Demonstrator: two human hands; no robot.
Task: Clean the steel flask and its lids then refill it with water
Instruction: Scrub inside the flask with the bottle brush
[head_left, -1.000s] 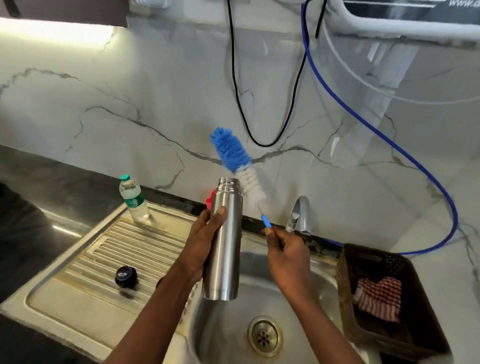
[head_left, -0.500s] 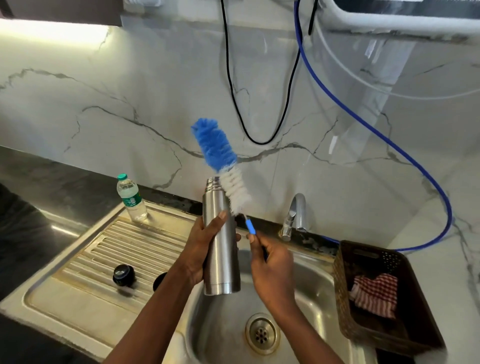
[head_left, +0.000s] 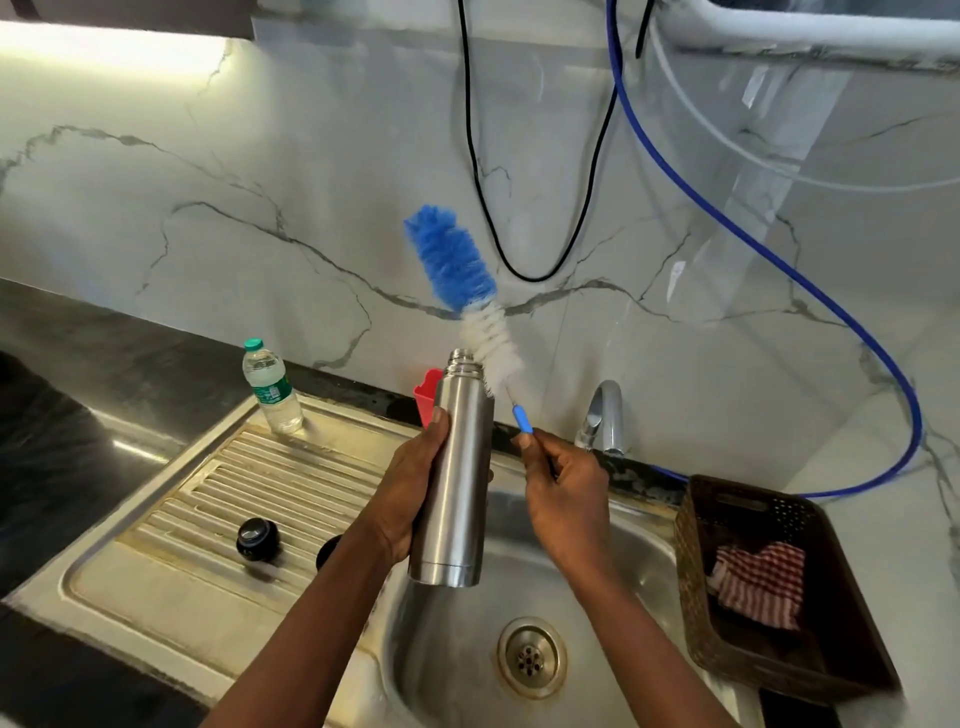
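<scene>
Gripping the steel flask upright round its middle with the left hand, uncapped, over the sink basin; pinching the thin handle of the bottle brush in the right hand, just right of the flask. Has raised the brush since a second ago: blue tip now well above the mouth, white bristles beside the neck, not inside. Probably lining up to scrub the interior. Black lid well left of the left hand, on the drainboard
</scene>
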